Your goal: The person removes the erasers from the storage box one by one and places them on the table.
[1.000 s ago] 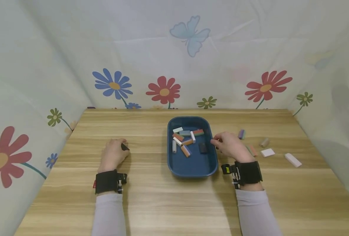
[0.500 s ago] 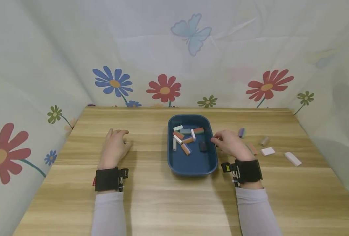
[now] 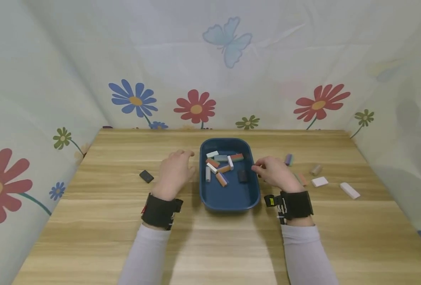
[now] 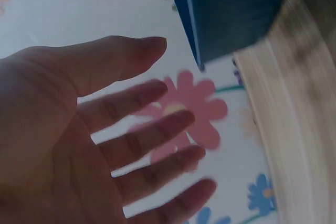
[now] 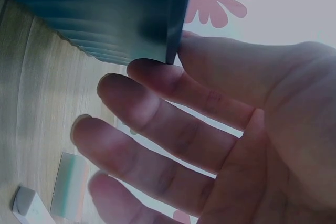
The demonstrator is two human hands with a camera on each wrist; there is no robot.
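Note:
In the head view my left hand (image 3: 175, 171) hovers just left of a blue plastic bin (image 3: 230, 208), apart from its rim. The left wrist view shows that hand (image 4: 121, 119) with fingers spread and nothing held, the bin's wall (image 4: 231, 19) beyond the thumb. A small black block (image 3: 146, 176) lies on the table to its left. My right hand (image 3: 275, 172) pinches the bin's right rim; in the right wrist view the thumb and index finger of this hand (image 5: 210, 114) meet either side of the wall (image 5: 131, 19). White, orange, grey and multicoloured small blocks lie in the bin's far half, beside a dark one (image 3: 243, 175).
Right of the bin on the wooden table (image 3: 210, 253) lie a white oblong block (image 3: 349, 190), a flat white block (image 3: 319, 181), a tan cylinder (image 3: 316, 170), a purple-green block (image 3: 289, 160) and an orange-green one (image 3: 301, 179). A flowered curtain (image 3: 160, 51) encloses the table's back and sides.
My left hand has let go of the black block, leaving it on the table, and moved right toward the bin. The right hand stays at the bin's rim.

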